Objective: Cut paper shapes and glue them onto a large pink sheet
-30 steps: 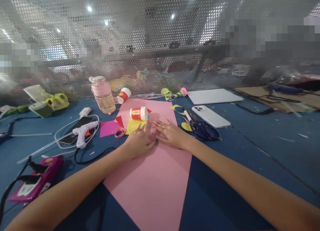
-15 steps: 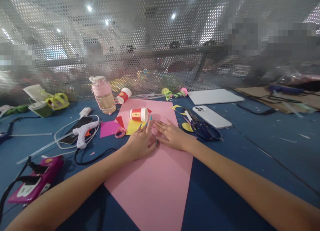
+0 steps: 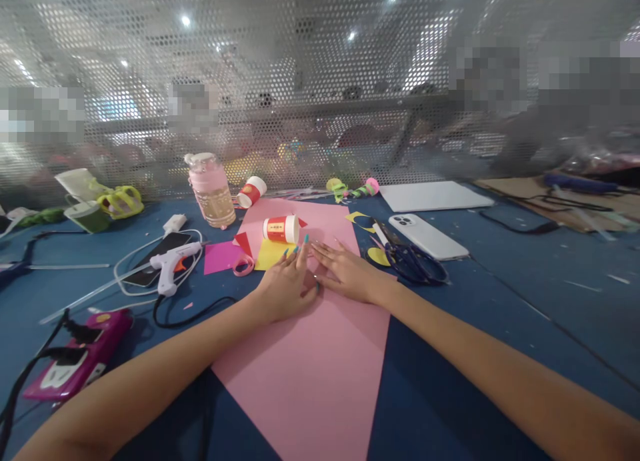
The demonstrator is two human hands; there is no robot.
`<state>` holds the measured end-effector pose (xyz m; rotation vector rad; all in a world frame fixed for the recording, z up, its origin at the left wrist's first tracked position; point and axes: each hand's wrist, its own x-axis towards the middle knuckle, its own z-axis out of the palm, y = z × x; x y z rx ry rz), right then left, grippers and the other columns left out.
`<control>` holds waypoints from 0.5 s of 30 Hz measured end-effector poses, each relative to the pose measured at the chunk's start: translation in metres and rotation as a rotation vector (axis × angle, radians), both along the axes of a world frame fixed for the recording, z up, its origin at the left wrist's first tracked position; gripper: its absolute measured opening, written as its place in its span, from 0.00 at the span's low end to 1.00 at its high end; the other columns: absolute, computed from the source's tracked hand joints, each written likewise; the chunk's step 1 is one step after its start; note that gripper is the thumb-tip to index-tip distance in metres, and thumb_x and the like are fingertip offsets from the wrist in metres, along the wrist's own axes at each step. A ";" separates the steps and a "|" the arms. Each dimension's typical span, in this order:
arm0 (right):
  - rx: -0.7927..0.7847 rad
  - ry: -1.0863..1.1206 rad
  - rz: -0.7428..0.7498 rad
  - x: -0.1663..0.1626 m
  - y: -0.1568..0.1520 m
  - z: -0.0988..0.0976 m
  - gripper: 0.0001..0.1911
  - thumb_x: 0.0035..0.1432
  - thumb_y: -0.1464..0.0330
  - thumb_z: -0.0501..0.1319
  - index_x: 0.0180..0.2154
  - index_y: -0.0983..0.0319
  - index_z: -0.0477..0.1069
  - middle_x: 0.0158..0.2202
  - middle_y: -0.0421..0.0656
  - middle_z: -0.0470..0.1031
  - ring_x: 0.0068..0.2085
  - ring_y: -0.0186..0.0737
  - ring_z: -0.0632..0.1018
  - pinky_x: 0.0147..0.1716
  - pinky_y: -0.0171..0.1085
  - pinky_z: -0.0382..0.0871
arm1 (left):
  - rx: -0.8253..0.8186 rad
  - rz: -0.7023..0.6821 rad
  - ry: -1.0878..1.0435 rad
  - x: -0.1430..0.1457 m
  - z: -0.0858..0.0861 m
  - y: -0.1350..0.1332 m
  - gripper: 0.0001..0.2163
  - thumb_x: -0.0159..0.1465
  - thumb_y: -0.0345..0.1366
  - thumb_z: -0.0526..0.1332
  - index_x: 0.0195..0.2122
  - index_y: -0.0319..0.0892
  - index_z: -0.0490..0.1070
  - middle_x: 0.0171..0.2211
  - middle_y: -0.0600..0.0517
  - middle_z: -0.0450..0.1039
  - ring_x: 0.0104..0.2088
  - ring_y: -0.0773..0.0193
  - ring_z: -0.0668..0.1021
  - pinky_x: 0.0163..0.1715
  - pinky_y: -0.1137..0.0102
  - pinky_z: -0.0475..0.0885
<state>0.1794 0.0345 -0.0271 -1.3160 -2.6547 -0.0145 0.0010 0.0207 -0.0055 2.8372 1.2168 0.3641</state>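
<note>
A long sheet of pink paper [image 3: 310,374] lies on the blue table, and both palms rest on it. My left hand [image 3: 284,284] is flat with its fingers stretched out, their tips close to a red and white paper cup [image 3: 281,230] lying on its side. Beside it, my right hand [image 3: 347,271] also lies flat, fingers pointing forward and inward. The two hands nearly meet at the thumbs. A yellow paper piece [image 3: 270,254] sits under the cup, and a pink ribbon roll [image 3: 243,266] is left of my left hand. Scissors [image 3: 417,264] lie right of my right hand.
On the left are a glue gun [image 3: 173,264], a dark phone [image 3: 150,269], a magenta power strip [image 3: 83,354] and a bottle [image 3: 213,191]. A second paper cup [image 3: 251,192] lies behind. To the right are a white phone [image 3: 429,236] and a white board [image 3: 435,196]. A perforated metal panel [image 3: 300,114] stands behind.
The whole view has shifted slightly, so everything sits a little farther right. Both hands stay flat on the pink paper, with no clear movement.
</note>
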 end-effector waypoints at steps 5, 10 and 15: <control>0.057 0.099 -0.022 0.000 0.000 -0.004 0.31 0.60 0.58 0.46 0.57 0.73 0.57 0.58 0.57 0.60 0.60 0.48 0.60 0.59 0.52 0.48 | 0.026 0.002 -0.030 0.000 -0.002 -0.001 0.32 0.59 0.41 0.51 0.59 0.25 0.47 0.55 0.31 0.62 0.56 0.46 0.67 0.55 0.56 0.62; 0.191 0.394 -0.075 0.000 0.000 -0.002 0.27 0.59 0.62 0.47 0.57 0.68 0.57 0.58 0.54 0.61 0.60 0.47 0.60 0.58 0.52 0.53 | 0.046 0.004 -0.025 0.001 -0.004 -0.001 0.31 0.58 0.41 0.51 0.59 0.25 0.48 0.57 0.30 0.59 0.56 0.44 0.66 0.54 0.54 0.62; 0.167 0.501 -0.064 -0.006 0.006 0.010 0.21 0.57 0.60 0.52 0.50 0.62 0.64 0.55 0.51 0.65 0.56 0.50 0.64 0.54 0.51 0.59 | 0.053 0.021 -0.056 0.001 -0.004 -0.004 0.29 0.57 0.41 0.52 0.57 0.28 0.53 0.54 0.32 0.63 0.55 0.46 0.67 0.54 0.55 0.63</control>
